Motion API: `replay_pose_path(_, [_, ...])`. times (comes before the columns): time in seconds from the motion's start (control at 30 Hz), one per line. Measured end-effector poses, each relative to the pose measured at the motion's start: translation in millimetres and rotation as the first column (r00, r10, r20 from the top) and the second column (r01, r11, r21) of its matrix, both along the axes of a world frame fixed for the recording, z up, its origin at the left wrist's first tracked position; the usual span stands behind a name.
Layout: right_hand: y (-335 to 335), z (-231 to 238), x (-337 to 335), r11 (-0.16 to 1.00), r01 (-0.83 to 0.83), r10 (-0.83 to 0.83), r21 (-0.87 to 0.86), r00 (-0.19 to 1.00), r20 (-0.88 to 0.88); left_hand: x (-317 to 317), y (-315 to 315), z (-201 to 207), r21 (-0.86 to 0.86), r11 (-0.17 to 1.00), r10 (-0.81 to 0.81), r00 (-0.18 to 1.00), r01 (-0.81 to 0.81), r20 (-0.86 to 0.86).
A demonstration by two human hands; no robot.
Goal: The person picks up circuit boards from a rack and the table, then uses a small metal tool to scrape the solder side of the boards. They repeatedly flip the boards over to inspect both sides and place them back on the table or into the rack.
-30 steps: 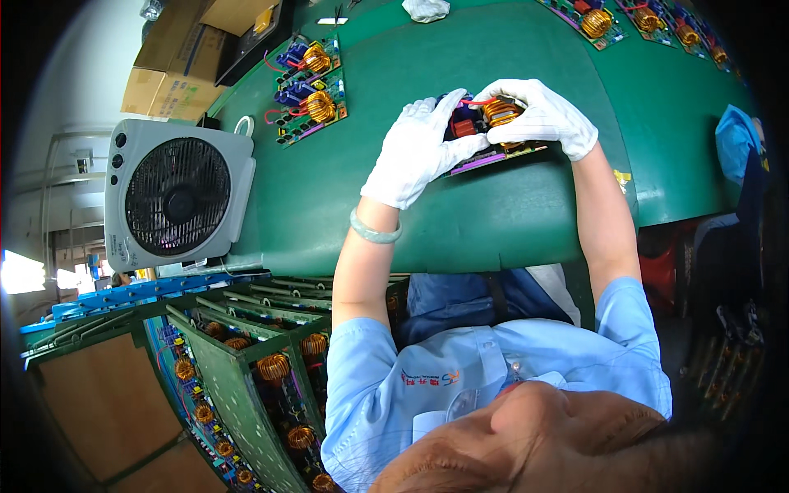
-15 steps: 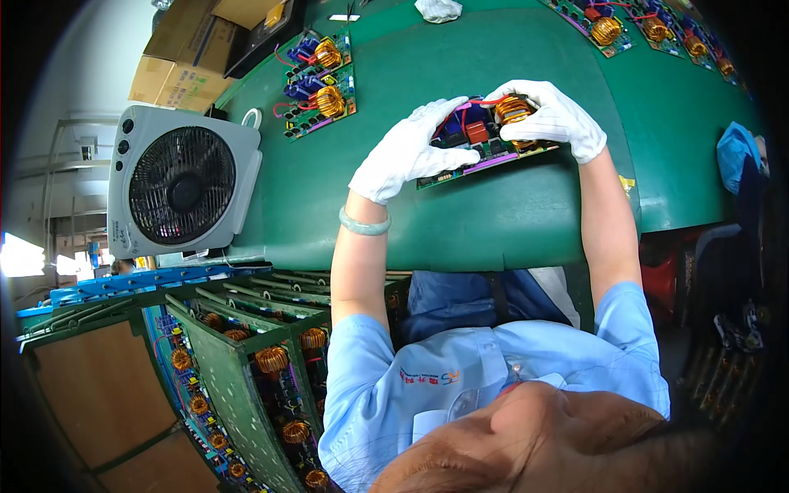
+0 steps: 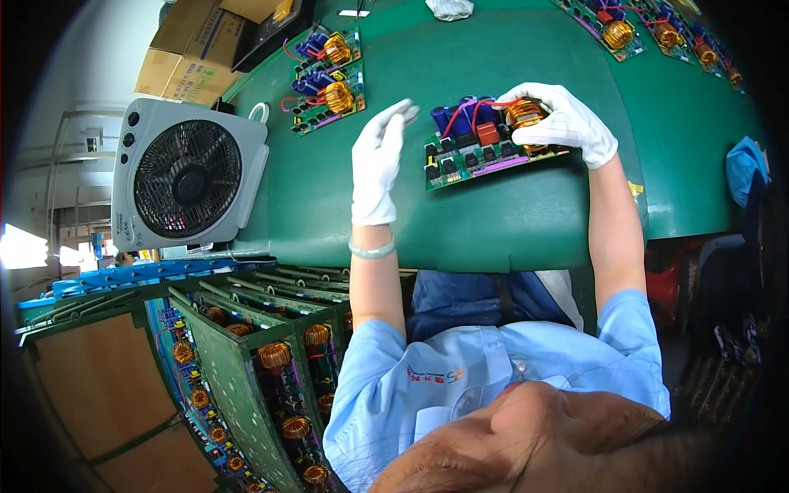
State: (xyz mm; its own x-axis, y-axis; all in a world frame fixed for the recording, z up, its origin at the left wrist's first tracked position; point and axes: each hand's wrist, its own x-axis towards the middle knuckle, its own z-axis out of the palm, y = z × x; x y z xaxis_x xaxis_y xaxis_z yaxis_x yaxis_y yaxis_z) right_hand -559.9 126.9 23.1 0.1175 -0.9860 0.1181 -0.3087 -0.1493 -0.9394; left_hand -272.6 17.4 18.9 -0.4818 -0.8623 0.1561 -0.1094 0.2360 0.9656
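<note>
A green circuit board [image 3: 493, 160] with blue capacitors, a red block, black parts and red and purple wires lies on the green work surface [image 3: 460, 222] in front of me. At its right end stands a copper-wound coil [image 3: 526, 112]. My right hand [image 3: 567, 123], in a white glove, grips that coil between thumb and fingers. Left of the board, my gloved left hand [image 3: 380, 164] is raised and holds nothing, its fingers stretched out and the thumb a little apart. It does not touch the board.
Two similar boards [image 3: 329, 94] lie at the back left, and several more [image 3: 620, 34] at the back right. A grey box fan [image 3: 189, 181] stands at the left near a cardboard box [image 3: 185, 57]. Below it, green racks [image 3: 234, 370] hold many boards. A white crumpled cloth [image 3: 449, 8] lies far back.
My left hand has let go of the board's left side and drawn away to the left. My right hand stays on the coil.
</note>
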Motion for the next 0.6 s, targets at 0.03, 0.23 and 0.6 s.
replay_pose_path(0.03, [0, -1, -1, 1.0, 0.005, -0.005, -0.006, 1.0, -0.002, 8, 4, -3, 0.025, 0.999, 0.037, 0.999, -0.036, -0.02])
replay_pose_path(0.23, [1, 2, 0, 1.0, -0.006, 0.006, -0.005, 1.0, -0.007, 52, 29, -34, 0.189, 0.926, 0.353, 0.928, -0.328, -0.117])
replay_pose_path(0.6, [-8, -27, 4, 0.988, -0.147, 0.133, -0.048, 0.967, -0.218, 54, 48, -56, 0.283, 0.899, 0.382, 0.915, -0.334, -0.133])
